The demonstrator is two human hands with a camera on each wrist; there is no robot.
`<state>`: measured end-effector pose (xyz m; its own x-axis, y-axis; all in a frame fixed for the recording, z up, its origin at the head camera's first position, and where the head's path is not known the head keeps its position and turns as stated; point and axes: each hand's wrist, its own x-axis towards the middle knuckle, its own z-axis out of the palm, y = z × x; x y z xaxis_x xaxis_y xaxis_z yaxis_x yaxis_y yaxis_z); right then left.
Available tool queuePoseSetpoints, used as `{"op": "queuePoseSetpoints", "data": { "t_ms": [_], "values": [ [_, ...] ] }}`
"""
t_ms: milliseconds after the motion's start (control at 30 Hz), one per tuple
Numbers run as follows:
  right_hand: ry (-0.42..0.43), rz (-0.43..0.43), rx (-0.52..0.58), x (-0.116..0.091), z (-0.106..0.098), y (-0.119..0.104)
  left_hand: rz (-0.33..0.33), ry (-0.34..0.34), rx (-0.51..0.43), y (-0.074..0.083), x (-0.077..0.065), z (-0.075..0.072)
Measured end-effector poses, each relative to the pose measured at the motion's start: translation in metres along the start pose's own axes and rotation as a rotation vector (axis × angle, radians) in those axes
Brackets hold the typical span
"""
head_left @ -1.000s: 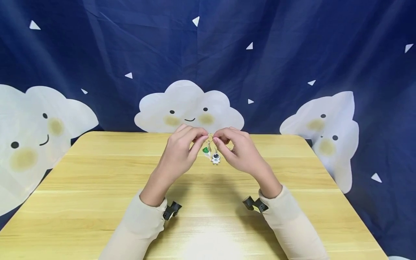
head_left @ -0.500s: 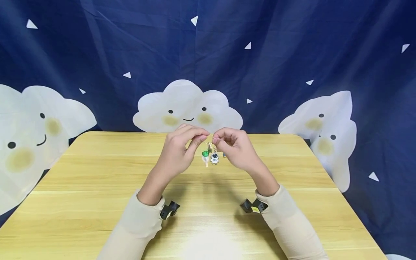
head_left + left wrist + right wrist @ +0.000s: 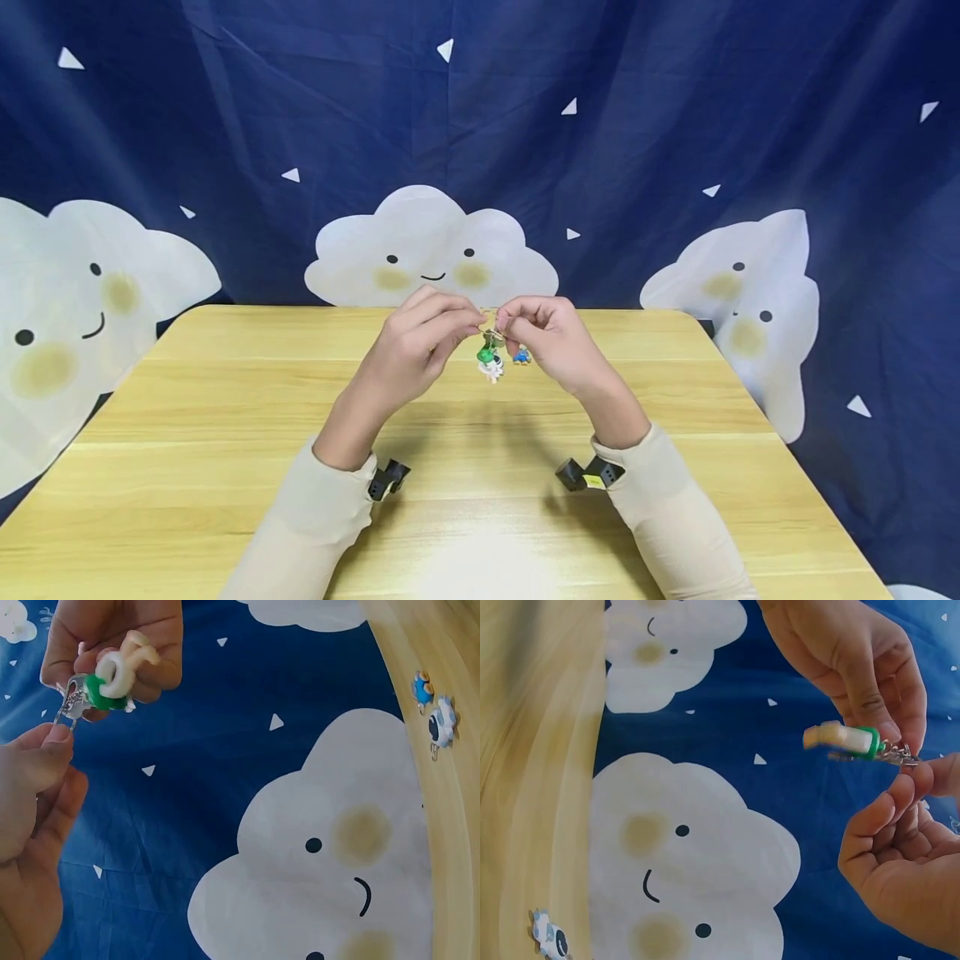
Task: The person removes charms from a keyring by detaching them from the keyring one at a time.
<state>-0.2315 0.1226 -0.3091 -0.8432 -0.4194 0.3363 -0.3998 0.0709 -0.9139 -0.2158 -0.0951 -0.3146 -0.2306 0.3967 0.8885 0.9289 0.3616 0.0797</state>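
Note:
Above the far part of the table, my left hand (image 3: 412, 350) and right hand (image 3: 551, 343) meet at a small keychain. It carries a green-and-white charm (image 3: 107, 686) with peach-coloured ends, which hangs from metal links (image 3: 895, 754). Thumb and finger of the left hand pinch its thin metal ring (image 3: 66, 724), as the left wrist view shows. The right hand's fingers are curled, its thumb and forefinger pinching at the links. In the head view, the hanging charm overlaps a white astronaut charm (image 3: 442, 724) lying on the table. A small blue charm (image 3: 521, 356) lies right of it.
The pale wooden table (image 3: 480, 450) has its far edge just beyond the hands. Behind hangs a dark blue curtain (image 3: 510, 142) printed with white clouds. Black wrist cameras sit on both cream sleeves (image 3: 300, 517).
The green-and-white charm has swung to the right, from beside the astronaut charm to in front of it in the head view. More of the blue charm now shows beside the right hand.

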Motion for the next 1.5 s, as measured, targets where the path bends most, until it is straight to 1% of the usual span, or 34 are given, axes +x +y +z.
{"op": "queuePoseSetpoints", "data": {
  "t_ms": [133, 233, 400, 600, 733, 867, 1000, 1100, 1233, 1367, 1500],
  "values": [
    [-0.019, 0.027, 0.032, 0.000, -0.001, -0.001, 0.047, -0.003, 0.054, 0.000, -0.001, 0.000],
    [-0.037, 0.045, 0.012, -0.001, -0.003, -0.002, 0.053, -0.003, 0.082, 0.000, -0.001, -0.001],
    [-0.064, 0.056, -0.069, -0.002, -0.005, -0.003, 0.007, -0.015, 0.084, -0.001, -0.002, -0.001],
    [-0.086, 0.027, -0.170, -0.003, -0.004, -0.003, -0.065, -0.032, 0.055, -0.002, -0.004, -0.002],
    [-0.108, -0.045, -0.200, -0.004, -0.003, -0.004, -0.109, -0.019, 0.030, -0.001, -0.004, -0.004],
    [-0.108, -0.135, -0.243, -0.006, -0.001, -0.005, -0.130, 0.012, 0.020, -0.001, -0.003, -0.005],
    [-0.077, -0.235, -0.338, -0.007, 0.006, -0.008, -0.139, 0.040, 0.016, -0.001, -0.003, -0.005],
    [-0.047, -0.300, -0.396, -0.008, 0.010, -0.008, -0.145, 0.047, 0.016, 0.000, -0.003, -0.005],
    [-0.007, -0.359, -0.433, -0.008, 0.013, -0.008, -0.151, 0.049, 0.022, 0.001, -0.002, -0.005],
    [0.046, -0.434, -0.466, -0.009, 0.013, -0.008, -0.124, 0.046, 0.040, 0.001, -0.001, -0.004],
    [0.096, -0.492, -0.482, -0.009, 0.011, -0.009, -0.080, 0.016, 0.059, 0.002, 0.001, -0.002]
  ]
}}
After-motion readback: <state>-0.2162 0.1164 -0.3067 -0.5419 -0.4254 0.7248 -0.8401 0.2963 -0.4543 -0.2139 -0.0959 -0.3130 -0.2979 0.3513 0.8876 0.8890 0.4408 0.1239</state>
